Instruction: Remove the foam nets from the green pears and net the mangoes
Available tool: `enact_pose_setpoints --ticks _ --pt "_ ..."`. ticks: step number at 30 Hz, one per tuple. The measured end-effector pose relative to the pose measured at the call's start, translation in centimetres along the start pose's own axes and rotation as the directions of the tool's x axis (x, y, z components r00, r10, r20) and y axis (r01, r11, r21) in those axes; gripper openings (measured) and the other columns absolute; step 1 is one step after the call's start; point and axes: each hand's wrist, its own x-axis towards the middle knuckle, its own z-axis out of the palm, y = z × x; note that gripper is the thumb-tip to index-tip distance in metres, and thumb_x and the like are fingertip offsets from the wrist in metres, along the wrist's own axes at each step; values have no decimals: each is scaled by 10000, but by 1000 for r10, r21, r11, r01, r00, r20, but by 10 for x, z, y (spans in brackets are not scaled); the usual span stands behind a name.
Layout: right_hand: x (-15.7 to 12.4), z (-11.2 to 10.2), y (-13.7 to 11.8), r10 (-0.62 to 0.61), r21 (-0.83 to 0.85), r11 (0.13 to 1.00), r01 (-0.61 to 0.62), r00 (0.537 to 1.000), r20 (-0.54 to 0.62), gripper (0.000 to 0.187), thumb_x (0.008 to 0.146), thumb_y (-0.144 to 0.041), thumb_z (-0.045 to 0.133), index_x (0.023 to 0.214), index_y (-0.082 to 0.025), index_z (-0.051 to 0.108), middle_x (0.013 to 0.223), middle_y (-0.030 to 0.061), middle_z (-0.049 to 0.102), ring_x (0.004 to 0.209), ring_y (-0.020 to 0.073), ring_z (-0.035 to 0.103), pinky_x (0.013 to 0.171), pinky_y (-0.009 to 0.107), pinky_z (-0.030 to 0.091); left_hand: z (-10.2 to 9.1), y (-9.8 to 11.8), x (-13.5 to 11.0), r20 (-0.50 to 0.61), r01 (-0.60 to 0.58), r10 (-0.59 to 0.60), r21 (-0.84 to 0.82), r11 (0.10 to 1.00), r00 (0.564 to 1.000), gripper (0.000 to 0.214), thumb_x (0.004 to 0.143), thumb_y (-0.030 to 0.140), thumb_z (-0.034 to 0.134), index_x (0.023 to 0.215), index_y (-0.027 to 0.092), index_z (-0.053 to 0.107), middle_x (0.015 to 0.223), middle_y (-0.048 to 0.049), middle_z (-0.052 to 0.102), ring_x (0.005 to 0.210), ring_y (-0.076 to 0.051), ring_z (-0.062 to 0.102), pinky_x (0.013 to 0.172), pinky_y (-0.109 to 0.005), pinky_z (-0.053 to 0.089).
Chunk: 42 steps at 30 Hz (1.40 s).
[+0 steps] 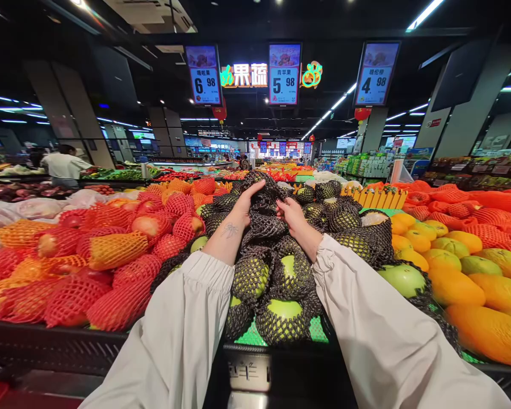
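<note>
Left hanging screen: 6.98; middle screen: 青苹果 5.98; right screen: 4.98; lit sign: 果蔬.

white sleeves have gathered cuffs; 1 forearm is tattooed.

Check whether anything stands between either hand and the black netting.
Nothing visible does: the left hand and right hand are both at the black netting; the nearest green fruit lies below, not between.

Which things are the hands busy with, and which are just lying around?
Being handled:
- Left hand and right hand, at work
- Black foam netting
- Green apples in such netting

Just around:
- Oranges
- Fruit in red nets
- Price screens
</note>
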Motion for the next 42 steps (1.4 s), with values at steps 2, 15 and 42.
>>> enact_pose_setpoints --ticks 2,15,42 --pt "1 0 2 13 -41 999 -13 1000 5 288 730 -394 752 774 -229 521 653 -46 564 563 126 518 541 262 440 2 1 -2 50 16 -15 -27 1000 999 463 667 614 769 890 208 757 1010 -119 803 1097 -388 720 949 -532 583" --pt "-9 -2 -17 -499 -274 837 474 866 -28 333 806 -481 668 1019 -229 618 1059 73 714 1012 240 635 966 409 502 11 -2 -9 -48 16 -16 18 1000 999 404 704 467 812 986 178 801 941 -94 828 988 -329 771 950 -432 597" --pt "-13 -5 -19 -636 -410 725 553 766 -91 335 828 -240 499 1138 -262 625 1209 71 651 1189 261 575 1131 497 421 10 -3 -10 -54 -32 39 120 992 998 486 552 423 908 968 187 825 900 -95 828 931 -341 776 921 -445 595"
